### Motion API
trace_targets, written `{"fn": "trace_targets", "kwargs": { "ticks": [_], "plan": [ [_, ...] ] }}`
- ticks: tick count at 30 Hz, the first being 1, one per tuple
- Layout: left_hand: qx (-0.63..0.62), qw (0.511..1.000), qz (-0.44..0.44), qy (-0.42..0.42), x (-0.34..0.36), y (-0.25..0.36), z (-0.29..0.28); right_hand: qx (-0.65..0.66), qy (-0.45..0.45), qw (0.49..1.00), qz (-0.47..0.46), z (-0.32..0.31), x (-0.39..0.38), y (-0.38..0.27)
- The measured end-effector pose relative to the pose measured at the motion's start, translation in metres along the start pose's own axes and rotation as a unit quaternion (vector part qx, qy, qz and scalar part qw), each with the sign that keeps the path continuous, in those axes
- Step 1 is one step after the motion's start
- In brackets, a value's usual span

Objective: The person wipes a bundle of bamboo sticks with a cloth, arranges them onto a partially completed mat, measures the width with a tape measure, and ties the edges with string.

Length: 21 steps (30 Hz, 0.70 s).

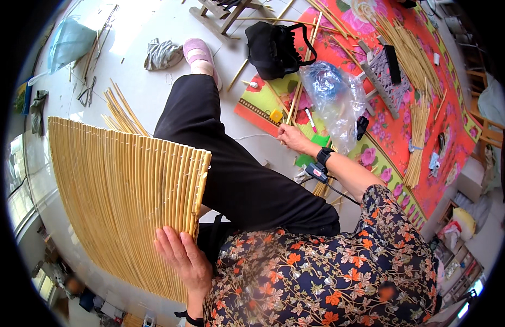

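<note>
A large mat (127,201) of slim yellow reed sticks, bound with rows of white thread, stands tilted at my left side against my leg. My left hand (181,256) lies on its lower right part, fingers stretched flat across the sticks near the edge; the thumb cannot be made out. Farther off to the right, my right hand (293,137) is above the floor beside the patterned sheet, its fingers pressed together. A thin white thread (252,135) runs along the floor toward those fingers, but what they pinch is too small to tell.
Loose reeds (124,111) lie behind the mat. On the red floral sheet (367,139) are reed bundles (418,136), a clear plastic bag (337,103), a yellow tape measure (276,115) and a marker (310,120). A black bag (271,52) stands ahead, near a wooden stool (225,16).
</note>
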<state>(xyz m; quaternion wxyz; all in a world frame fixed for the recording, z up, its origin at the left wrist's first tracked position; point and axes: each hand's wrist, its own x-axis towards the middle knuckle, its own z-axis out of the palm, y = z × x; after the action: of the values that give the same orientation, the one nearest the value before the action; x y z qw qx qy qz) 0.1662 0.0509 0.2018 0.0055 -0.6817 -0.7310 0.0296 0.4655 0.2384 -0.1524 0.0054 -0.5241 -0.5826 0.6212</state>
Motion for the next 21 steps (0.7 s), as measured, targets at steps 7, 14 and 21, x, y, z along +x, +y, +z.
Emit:
{"fn": "trace_targets", "kwargs": {
  "ticks": [7,14,21],
  "plan": [
    [-0.014,1.000,0.012,0.005,-0.005,-0.004,0.013,0.176,-0.067,0.979,0.077,-0.041,-0.036,-0.006],
    [-0.023,0.999,0.025,0.028,-0.001,-0.006,0.029,0.399,-0.123,0.908,-0.017,-0.080,-0.089,-0.110],
    [-0.040,0.997,0.025,0.058,0.003,-0.009,0.063,0.232,-0.249,0.919,-0.197,-0.048,-0.155,-0.285]
  ]
}}
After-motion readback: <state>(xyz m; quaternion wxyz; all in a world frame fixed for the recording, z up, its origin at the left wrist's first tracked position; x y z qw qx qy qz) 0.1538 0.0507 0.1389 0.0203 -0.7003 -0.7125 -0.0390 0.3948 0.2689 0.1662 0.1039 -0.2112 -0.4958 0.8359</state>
